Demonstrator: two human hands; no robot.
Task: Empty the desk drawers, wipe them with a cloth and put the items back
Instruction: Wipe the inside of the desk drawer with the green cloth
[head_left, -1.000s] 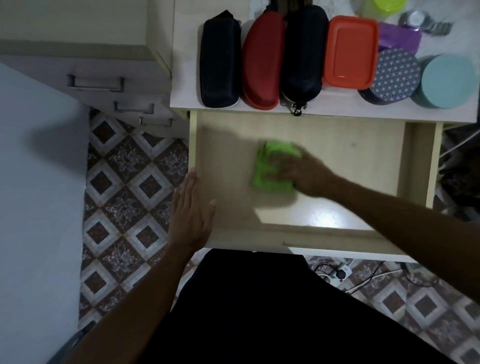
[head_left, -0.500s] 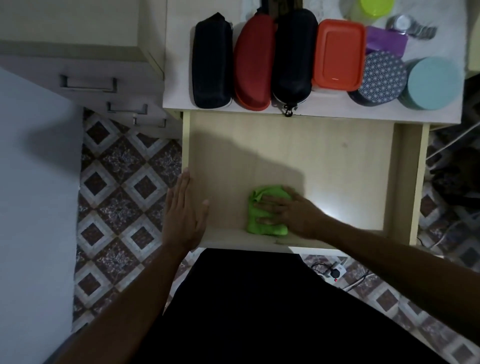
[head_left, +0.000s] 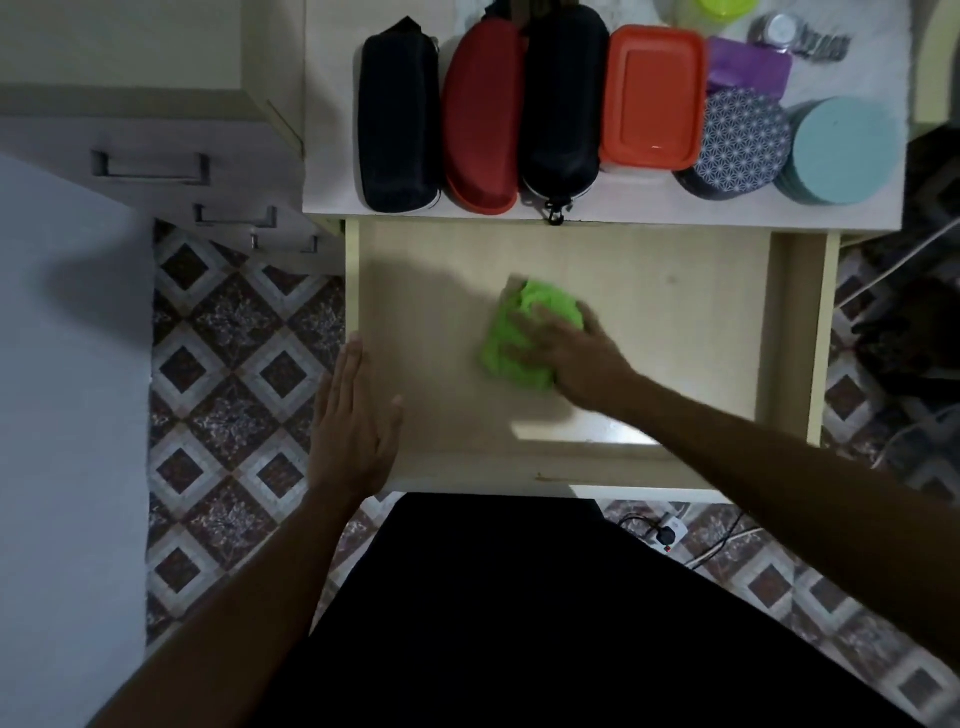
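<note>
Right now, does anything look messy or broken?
Nothing stands out. The cases and tubs sit in a row on the desk, and the drawer holds only the cloth.

No readable text, labels, brands or nos. anywhere. Only a white star/geometric pattern on the dark round tin (head_left: 737, 140) on the desk top (head_left: 332, 130) — decoration, not lettering. Cases and boxes beside it show plain surfaces; pic too blurry for fine print.
</note>
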